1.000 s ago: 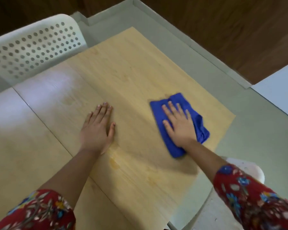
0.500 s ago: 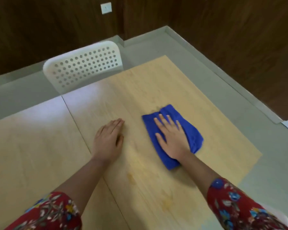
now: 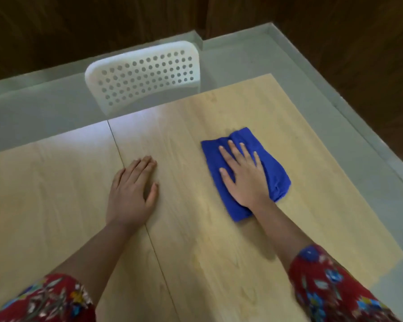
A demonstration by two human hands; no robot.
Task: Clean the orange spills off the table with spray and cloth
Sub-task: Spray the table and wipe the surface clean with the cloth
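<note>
A folded blue cloth (image 3: 273, 167) lies on the light wooden table (image 3: 186, 140), right of centre. My right hand (image 3: 244, 180) presses flat on top of it with the fingers spread, covering its middle. My left hand (image 3: 132, 194) rests palm-down on the bare wood beside the seam between the two table panels, holding nothing. A faint orange-yellow smear (image 3: 197, 257) shows on the wood near me, between my forearms. No spray bottle is in view.
A white perforated chair back (image 3: 144, 75) stands against the table's far edge. Grey floor (image 3: 370, 182) runs along the table's right edge, with dark wooden walls (image 3: 335, 43) behind. Both forearms, in red floral sleeves, reach in from the bottom.
The view has swung upward, bringing the chair to centre. My right hand slid the cloth toward my left hand and then back away to the right. My left hand stayed planted.
</note>
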